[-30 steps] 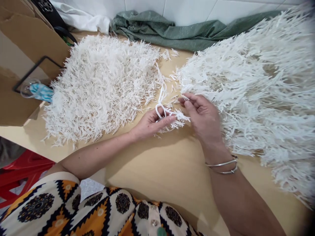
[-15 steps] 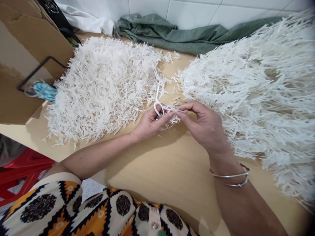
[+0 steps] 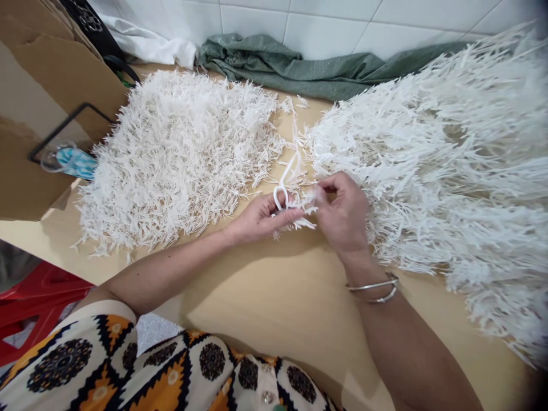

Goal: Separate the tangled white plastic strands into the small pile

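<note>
My left hand [image 3: 269,218] is closed around a looped white cord [image 3: 280,193], its thumb pressing toward the fingers. The cord's far end trails back over the table. Thin white sprigs [image 3: 305,222] stick out past my left fingertips. Close by on the right, my right hand [image 3: 345,211] is pinched, with a blurred wisp of a white sprig [image 3: 314,197] at its fingertips. A silver bangle circles the right wrist. Whether this wisp joins the cord is hard to make out.
A flat heap of white feathery sprigs [image 3: 180,165] covers the table's left part; a larger heap of longer white strands [image 3: 449,171] lies right. Dark green cloth [image 3: 291,65] runs along the tiled wall. A cardboard box [image 3: 51,114] and a blue-white patterned item [image 3: 77,162] stand left.
My right hand has shifted a little and is smeared by motion at its fingertips. The cord's far end has swung to the right. My left hand keeps its hold.
</note>
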The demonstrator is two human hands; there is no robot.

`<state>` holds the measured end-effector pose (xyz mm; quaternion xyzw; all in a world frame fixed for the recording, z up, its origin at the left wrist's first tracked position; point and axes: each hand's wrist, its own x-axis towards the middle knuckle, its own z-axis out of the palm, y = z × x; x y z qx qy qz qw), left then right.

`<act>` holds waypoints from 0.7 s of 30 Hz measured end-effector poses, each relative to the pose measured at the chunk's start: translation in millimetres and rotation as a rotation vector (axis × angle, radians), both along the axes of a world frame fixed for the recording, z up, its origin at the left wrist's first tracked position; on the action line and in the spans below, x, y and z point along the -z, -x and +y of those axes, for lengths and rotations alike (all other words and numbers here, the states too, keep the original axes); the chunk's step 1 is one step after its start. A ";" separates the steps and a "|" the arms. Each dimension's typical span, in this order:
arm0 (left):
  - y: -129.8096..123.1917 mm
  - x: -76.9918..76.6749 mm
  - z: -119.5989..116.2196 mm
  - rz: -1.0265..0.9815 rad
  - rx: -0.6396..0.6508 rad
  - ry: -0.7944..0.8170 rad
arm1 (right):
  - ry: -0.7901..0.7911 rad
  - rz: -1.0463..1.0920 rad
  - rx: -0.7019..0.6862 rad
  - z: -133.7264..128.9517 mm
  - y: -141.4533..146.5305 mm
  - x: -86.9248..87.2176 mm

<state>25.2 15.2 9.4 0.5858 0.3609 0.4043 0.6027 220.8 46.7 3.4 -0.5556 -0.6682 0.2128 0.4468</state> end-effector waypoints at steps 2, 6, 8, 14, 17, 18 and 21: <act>-1.6 0.1 -2.5 -0.006 0.071 -0.015 | 0.099 0.107 0.013 6.1 -7.8 3.8; -3.5 -0.7 -1.9 -0.051 -0.040 0.018 | 0.123 0.168 -0.032 7.8 -11.0 3.2; -3.2 -1.2 0.0 -0.073 -0.101 0.050 | 0.085 0.166 -0.053 3.2 -6.9 -3.1; -3.0 1.8 1.8 -0.122 -0.119 0.090 | 0.062 0.196 -0.130 -12.4 0.6 -26.6; -4.0 2.5 1.8 -0.128 -0.125 0.086 | 0.073 0.173 -0.217 -13.5 0.4 -27.8; -4.1 1.9 1.7 -0.117 -0.120 0.081 | 0.078 0.170 -0.229 -13.0 0.4 -26.8; -3.9 -1.7 0.6 -0.071 -0.096 0.040 | 0.070 0.176 -0.215 -10.8 0.3 -23.4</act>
